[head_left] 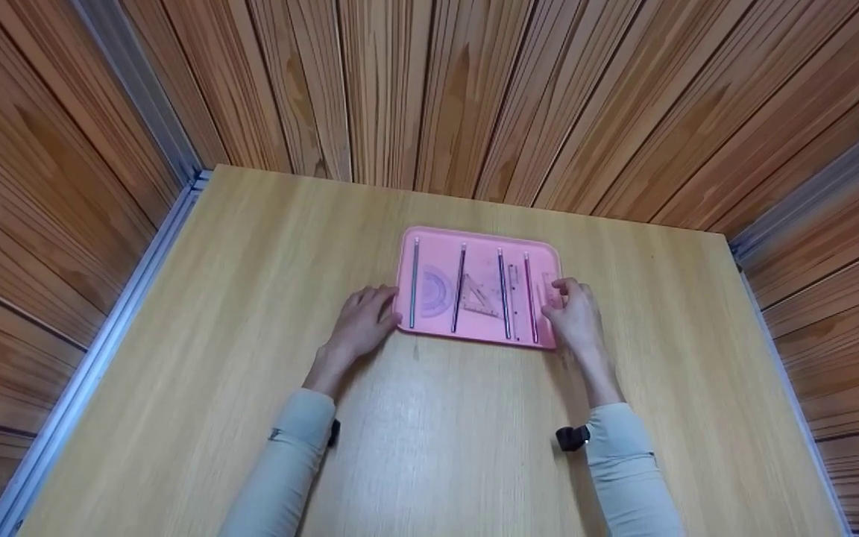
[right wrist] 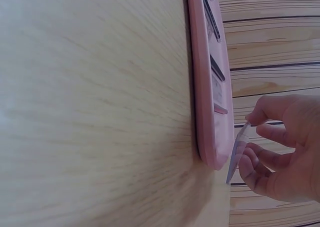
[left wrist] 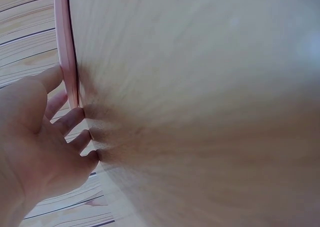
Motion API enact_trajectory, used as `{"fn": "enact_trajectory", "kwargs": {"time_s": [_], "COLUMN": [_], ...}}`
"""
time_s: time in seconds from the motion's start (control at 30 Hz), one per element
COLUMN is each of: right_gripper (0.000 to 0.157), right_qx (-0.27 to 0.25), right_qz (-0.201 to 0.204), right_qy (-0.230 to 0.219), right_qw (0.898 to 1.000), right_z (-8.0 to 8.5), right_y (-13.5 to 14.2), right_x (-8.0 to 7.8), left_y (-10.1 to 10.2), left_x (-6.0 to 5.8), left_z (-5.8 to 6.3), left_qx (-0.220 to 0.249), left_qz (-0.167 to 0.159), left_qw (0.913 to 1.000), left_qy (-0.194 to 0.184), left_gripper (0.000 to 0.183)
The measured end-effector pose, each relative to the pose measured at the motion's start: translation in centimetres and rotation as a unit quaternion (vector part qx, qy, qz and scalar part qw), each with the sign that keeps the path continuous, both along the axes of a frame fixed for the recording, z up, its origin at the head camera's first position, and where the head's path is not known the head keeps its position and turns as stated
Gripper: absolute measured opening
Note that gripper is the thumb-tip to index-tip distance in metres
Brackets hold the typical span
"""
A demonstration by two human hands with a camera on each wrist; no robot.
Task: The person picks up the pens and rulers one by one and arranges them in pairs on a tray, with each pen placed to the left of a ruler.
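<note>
A pink tray (head_left: 482, 339) lies on the table with several pencils in it, among them a green pencil (head_left: 414, 283) and a red pencil (head_left: 531, 298). Between the pencils are a clear protractor (head_left: 437, 291), a set square (head_left: 480, 297) and a narrow ruler (head_left: 515, 302). My left hand (head_left: 365, 321) rests at the tray's left front corner, thumb against the rim and other fingertips down on the table. Over the tray's right end, my right hand (head_left: 577, 317) pinches a clear plastic set square (right wrist: 239, 152) between thumb and fingers, tilted and partly hidden by them.
The wooden table (head_left: 437, 447) reaches around the tray on all sides. Wood-panelled walls (head_left: 444, 89) stand behind and on both sides, with metal rails (head_left: 124, 291) along the edges. A small black camera (head_left: 573, 438) sits at the right wrist.
</note>
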State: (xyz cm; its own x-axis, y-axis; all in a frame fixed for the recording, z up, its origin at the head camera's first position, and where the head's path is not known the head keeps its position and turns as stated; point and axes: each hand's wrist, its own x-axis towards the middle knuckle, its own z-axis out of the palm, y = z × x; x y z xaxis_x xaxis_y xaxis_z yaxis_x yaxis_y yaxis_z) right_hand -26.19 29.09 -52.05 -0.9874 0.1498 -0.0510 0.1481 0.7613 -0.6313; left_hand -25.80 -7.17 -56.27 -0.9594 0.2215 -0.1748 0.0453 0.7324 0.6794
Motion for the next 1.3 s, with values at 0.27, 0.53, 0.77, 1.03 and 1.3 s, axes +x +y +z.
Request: {"fn": "enact_trajectory", "kwargs": {"time_s": [0.27,0.53,0.77,1.03,1.3], "right_gripper": [0.047,0.045,0.043,0.038,0.027], "right_qx": [0.006,0.016,0.028,0.045,0.132], "right_qz": [-0.005,-0.005,0.003,-0.001,0.029], "right_qy": [0.001,-0.020,-0.008,-0.009,-0.009], "right_qw": [1.000,1.000,1.000,0.999,0.991], "right_z": [-0.6,-0.8,-0.8,-1.2,-1.6], "right_y": [0.0,0.1,-0.2,-0.7,-1.1], "right_x": [-1.7,-3.0,-3.4,-3.7,-3.8], "left_y": [0.0,0.1,0.1,0.1,0.0], "left_x": [0.0,0.0,0.0,-0.1,0.0], "left_z": [0.0,0.0,0.0,-0.1,-0.1], "left_qx": [-0.004,-0.004,-0.003,-0.002,-0.002], "left_qz": [0.000,0.004,0.011,0.012,0.007], "left_qw": [1.0000,1.0000,0.9999,0.9999,1.0000], "left_qy": [0.001,0.000,-0.009,-0.009,0.000], "left_gripper": [0.055,0.054,0.053,0.053,0.053]}}
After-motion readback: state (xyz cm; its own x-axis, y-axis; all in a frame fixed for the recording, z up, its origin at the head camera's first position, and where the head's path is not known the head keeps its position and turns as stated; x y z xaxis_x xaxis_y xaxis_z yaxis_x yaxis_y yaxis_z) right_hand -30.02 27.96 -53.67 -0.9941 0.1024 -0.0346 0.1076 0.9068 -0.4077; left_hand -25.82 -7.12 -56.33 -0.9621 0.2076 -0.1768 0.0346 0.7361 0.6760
